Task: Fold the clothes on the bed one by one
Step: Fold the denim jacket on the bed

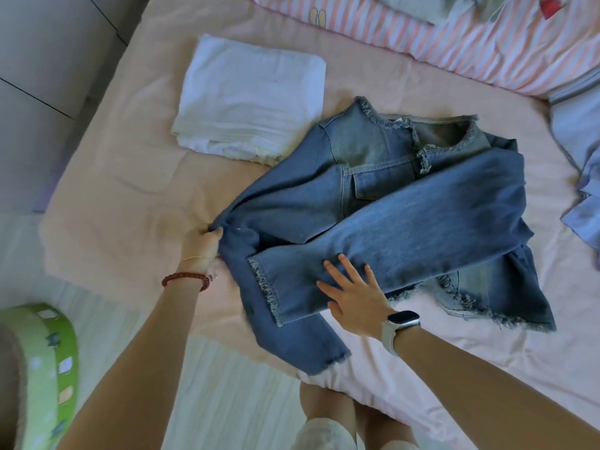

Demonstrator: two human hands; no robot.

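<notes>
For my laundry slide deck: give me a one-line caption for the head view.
Left hand grips a denim jacket sleeve; right hand flattens the other.

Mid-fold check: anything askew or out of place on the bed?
Nothing damaged. The denim jacket lies diagonally, one sleeve folded across it, the other trailing past the bed edge. The left hand grips it; the right hand lies flat on the folded sleeve.
</notes>
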